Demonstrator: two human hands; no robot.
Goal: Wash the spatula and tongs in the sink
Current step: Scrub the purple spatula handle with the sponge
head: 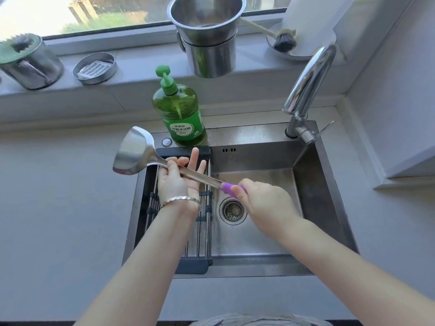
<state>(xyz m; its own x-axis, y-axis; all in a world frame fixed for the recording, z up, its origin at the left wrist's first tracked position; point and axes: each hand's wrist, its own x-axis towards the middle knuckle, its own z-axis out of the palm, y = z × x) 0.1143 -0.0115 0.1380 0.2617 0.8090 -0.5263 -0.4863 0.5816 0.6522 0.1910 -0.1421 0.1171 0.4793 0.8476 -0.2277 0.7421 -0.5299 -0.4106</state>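
A steel spatula (pixel 134 152) with a purple handle is held level above the sink (pixel 313 184), blade to the left. My right hand (pixel 263 203) is shut on the purple handle. My left hand (pixel 180 176), with a silver bracelet on the wrist, lies palm up under the steel shaft, thumb over it and fingers spread. No tongs are in sight. No water runs from the tap (pixel 308 90).
A drying rack (pixel 202 231) spans the sink's left part, under my left hand. A green dish soap bottle (pixel 180 114) stands behind the sink. On the windowsill are stacked steel pots (pixel 207 36), a brush (pixel 283 42), a round tin (pixel 94 68) and a steel cup (pixel 30 62). The drain (pixel 231 211) is uncovered.
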